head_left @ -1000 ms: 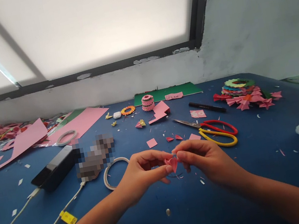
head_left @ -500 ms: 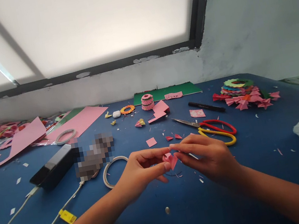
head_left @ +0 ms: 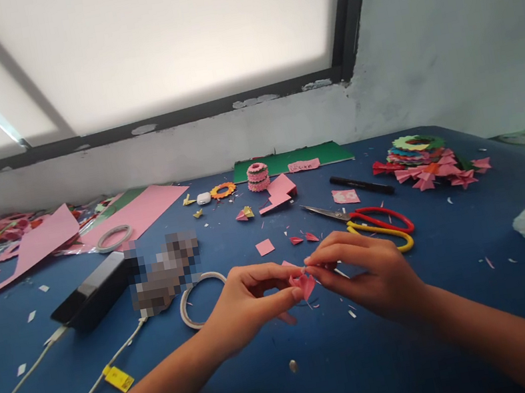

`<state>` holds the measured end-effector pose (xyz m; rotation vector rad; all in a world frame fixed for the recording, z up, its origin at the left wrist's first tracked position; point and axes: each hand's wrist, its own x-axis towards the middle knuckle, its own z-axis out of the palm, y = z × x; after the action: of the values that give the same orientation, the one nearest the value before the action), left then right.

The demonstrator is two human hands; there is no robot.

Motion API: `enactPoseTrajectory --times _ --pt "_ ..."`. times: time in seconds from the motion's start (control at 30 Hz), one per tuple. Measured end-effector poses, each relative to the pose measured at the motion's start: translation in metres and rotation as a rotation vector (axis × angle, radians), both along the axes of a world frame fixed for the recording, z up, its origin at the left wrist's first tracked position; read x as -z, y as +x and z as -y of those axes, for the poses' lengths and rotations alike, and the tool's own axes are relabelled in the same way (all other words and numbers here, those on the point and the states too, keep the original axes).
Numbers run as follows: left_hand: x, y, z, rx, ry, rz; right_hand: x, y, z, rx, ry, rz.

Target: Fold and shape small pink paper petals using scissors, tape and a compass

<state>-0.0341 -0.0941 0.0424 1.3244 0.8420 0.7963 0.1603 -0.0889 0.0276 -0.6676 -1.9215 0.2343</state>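
Note:
My left hand pinches a small folded pink paper piece between thumb and fingers, low over the table. At the right edge of that piece, the thumb and fingertips of my right hand are pressed together. Something tiny and pale shows at those tips, too small to name. Just beyond the hands lie a pink paper square and two small folded pink pieces. Scissors with one red and one yellow handle lie partly open behind my right hand. A roll of tape rests beside my left hand.
On the blue table a black device and a blurred-out object have white cables. Behind are pink sheets, a ringed pink stack, a black pen and a pile of paper flowers. Scraps lie scattered.
My right fingertips have shifted slightly right, away from my left fingertips, and show more of the folded pink paper. My left hand keeps its hold, nearly still.

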Motion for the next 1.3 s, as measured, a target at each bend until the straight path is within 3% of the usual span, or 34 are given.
enactPoseTrajectory --times 0.23,0.6,0.83,1.1,1.3 --pt "0.000 0.000 0.000 0.028 0.007 -0.029 0.000 0.000 0.000 -0.044 -0.045 0.072" --pt "0.002 0.000 -0.003 -0.074 -0.058 -0.039 0.001 -0.002 0.003 -0.021 0.000 0.045" --pt "0.003 0.001 -0.002 -0.026 -0.027 -0.023 0.009 -0.006 0.008 -0.126 -0.262 -0.049" --pt "0.002 0.002 0.001 -0.029 0.153 0.051 0.005 -0.012 0.014 -0.223 -0.528 -0.244" --pt "0.002 0.003 0.003 -0.072 0.216 0.121 0.001 -0.014 0.020 -0.248 -0.587 -0.285"
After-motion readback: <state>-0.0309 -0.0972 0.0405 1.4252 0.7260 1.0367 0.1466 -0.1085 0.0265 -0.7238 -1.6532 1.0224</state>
